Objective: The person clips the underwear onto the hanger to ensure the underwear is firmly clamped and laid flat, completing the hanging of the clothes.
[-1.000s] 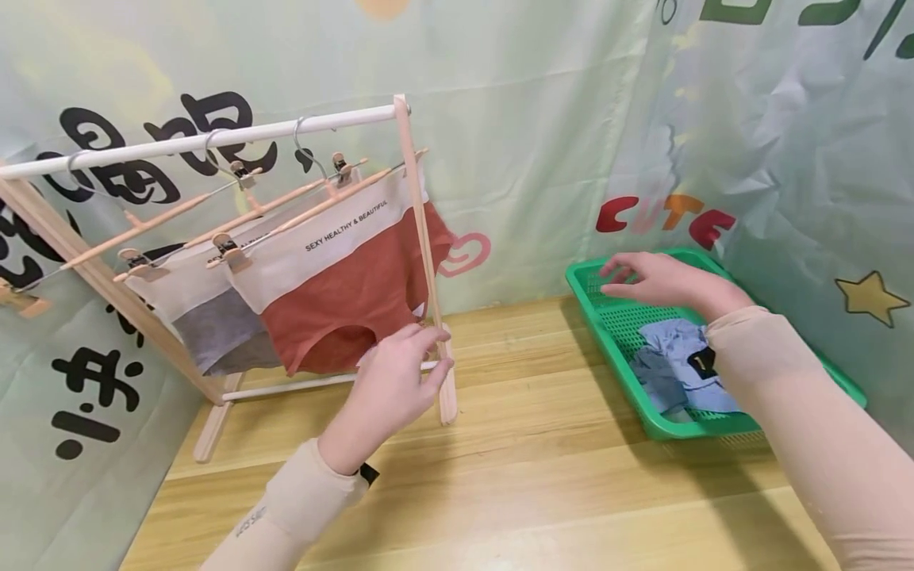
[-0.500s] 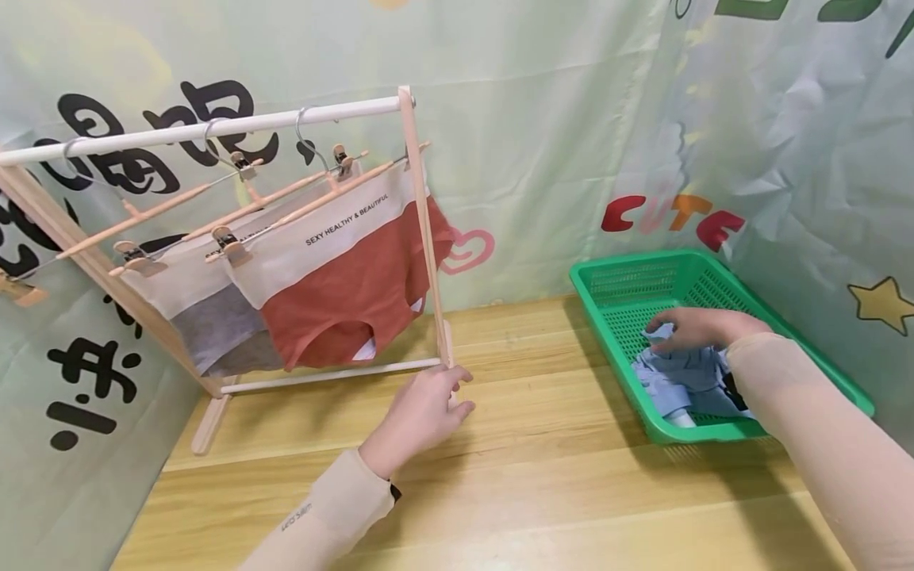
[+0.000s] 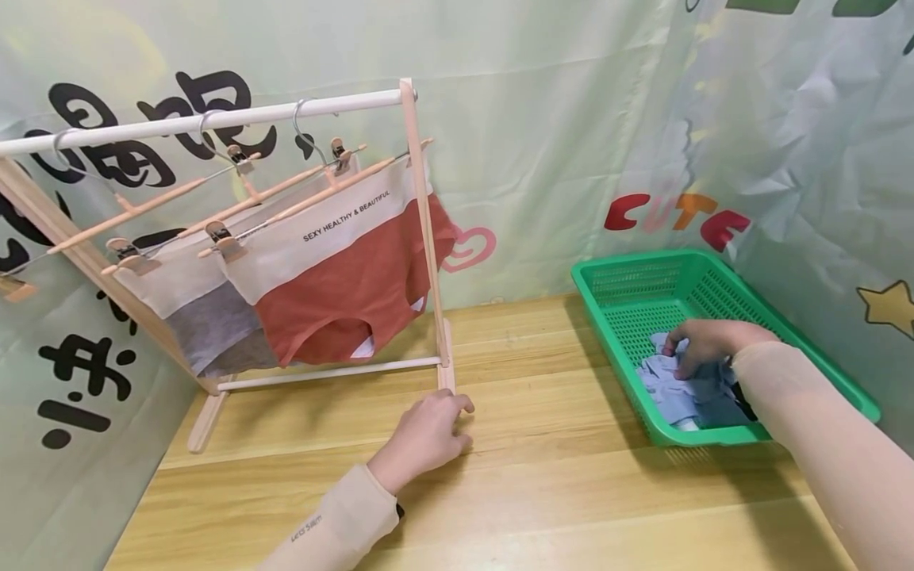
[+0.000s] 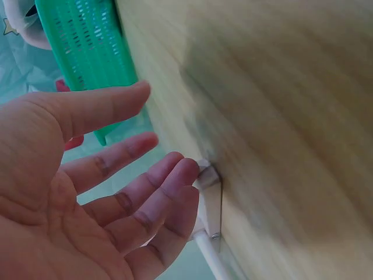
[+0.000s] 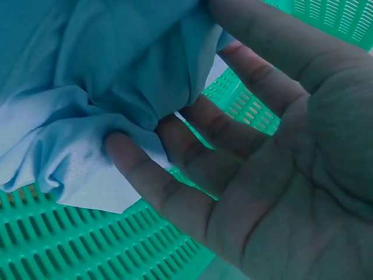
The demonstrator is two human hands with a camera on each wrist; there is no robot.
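Observation:
In the head view my right hand [image 3: 714, 345] reaches down into the green basket [image 3: 614, 349] and holds a light blue garment [image 3: 667, 392] that lies crumpled there. Up close in the right wrist view, the blue cloth [image 5: 128, 64] bunches between the thumb and the fingers [image 5: 186, 154]. My left hand [image 3: 426, 432] hovers over the wooden table by the near foot of the clothes rack, holding nothing. Its fingers [image 4: 145, 204] are loosely bent in the left wrist view, the thumb apart from them.
At the left stands a small wooden clothes rack [image 3: 321, 103] with a white rail. Clip hangers on it carry red-and-white underpants [image 3: 343, 277] and grey-and-white ones [image 3: 214, 325]; another hanger [image 3: 128, 208] hangs further left. Printed cloth [image 3: 528, 143] encloses the wooden table [image 3: 543, 476].
My right hand has gone down from above the basket's far part onto the blue garment and taken hold of it. The left hand has moved away from the red underpants, down towards the near side.

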